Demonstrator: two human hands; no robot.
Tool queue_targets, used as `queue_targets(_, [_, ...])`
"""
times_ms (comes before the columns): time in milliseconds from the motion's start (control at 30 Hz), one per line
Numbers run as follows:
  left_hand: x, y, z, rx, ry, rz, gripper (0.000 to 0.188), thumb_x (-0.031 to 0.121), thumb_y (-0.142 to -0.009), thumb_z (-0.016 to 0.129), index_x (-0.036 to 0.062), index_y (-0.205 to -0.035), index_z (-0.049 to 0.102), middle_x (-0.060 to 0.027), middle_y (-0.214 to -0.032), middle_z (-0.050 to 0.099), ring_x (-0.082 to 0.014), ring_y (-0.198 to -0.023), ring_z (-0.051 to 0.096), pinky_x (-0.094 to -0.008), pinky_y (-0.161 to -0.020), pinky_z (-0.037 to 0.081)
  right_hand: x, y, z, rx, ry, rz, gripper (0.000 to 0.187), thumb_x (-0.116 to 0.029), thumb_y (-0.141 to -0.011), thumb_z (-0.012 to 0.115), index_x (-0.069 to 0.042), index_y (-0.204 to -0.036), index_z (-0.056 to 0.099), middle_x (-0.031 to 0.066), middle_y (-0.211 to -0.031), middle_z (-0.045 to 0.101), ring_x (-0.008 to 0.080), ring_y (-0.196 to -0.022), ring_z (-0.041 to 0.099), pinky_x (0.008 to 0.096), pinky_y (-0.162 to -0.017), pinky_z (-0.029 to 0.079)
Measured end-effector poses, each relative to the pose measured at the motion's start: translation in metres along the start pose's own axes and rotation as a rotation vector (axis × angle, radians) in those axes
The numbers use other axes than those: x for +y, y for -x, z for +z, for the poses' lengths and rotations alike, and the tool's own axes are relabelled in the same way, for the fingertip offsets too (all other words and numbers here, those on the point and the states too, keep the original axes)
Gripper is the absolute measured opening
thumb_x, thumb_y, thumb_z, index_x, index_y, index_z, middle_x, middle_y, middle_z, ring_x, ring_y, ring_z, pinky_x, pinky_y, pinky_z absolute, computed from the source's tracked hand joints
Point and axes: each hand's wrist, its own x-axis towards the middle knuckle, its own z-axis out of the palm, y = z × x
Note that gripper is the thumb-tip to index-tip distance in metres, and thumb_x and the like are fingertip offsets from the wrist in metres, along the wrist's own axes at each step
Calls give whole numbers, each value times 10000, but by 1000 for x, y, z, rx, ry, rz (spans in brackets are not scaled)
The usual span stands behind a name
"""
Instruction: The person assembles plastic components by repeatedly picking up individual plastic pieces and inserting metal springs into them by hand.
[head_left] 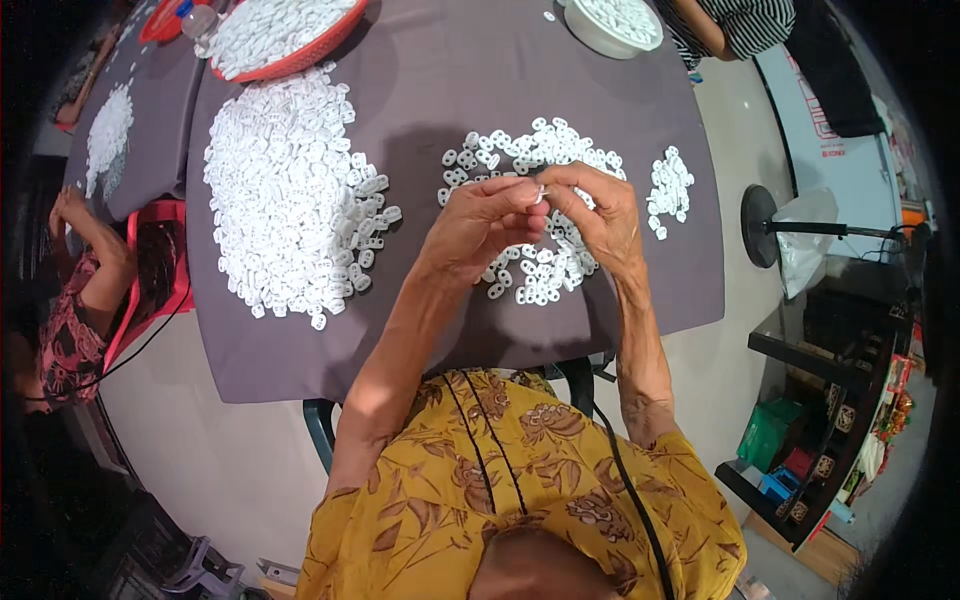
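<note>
A small white plastic piece (540, 194) is pinched between the fingertips of both my hands, above the table. My left hand (482, 225) grips it from the left with thumb and forefinger, its other fingers curled below. From the right, my right hand (598, 212) closes thumb and forefinger on it. The fingers cover most of the piece. Under and around my hands lies a loose spread of white oval pieces with dark holes (545, 275). To the left is a large heap of similar white pieces (275, 195).
A grey-brown cloth covers the table (420, 345). At its far side stand a red basket (335, 45) and a white bowl (640, 43), both full of white pieces. A small pile (670, 187) lies at the right edge. Other people sit at the left and far right.
</note>
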Motion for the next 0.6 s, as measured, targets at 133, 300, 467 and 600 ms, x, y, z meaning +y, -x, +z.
queue_targets(133, [-2, -1, 7, 48, 69, 89, 172, 134, -819, 604, -4, -920, 587, -50, -755, 610, -118, -655, 593, -255, -613, 516, 0, 6, -3, 75, -220, 199, 109, -43, -790, 587, 20, -874, 618, 65, -789, 623, 126, -733, 574, 237, -663, 449])
queue_targets(300, [-5, 0, 10, 50, -22, 184, 167, 120, -814, 608, -5, -924, 590, -52, -757, 609, -115, -662, 594, -244, -632, 510, -5, 7, -6, 23, -107, 103, 111, -42, -784, 606, 18, -877, 618, 62, -810, 624, 124, -740, 573, 233, -664, 447])
queue_targets(467, [-5, 1, 14, 63, -70, 225, 136, 87, -799, 608, -5, -899, 598, -68, -779, 606, -139, -682, 595, -286, -663, 512, -2, 7, -6, 37, -108, 146, 95, -37, -787, 597, 17, -863, 616, 62, -800, 623, 114, -738, 571, 225, -656, 445])
queue_targets(600, [-6, 0, 15, 100, -96, 218, 151, 87, -794, 615, -13, -906, 597, -71, -782, 607, -144, -682, 596, -291, -666, 514, -1, 6, -5, 46, -105, 160, 87, -27, -787, 587, 19, -855, 616, 62, -797, 621, 108, -734, 566, 223, -652, 445])
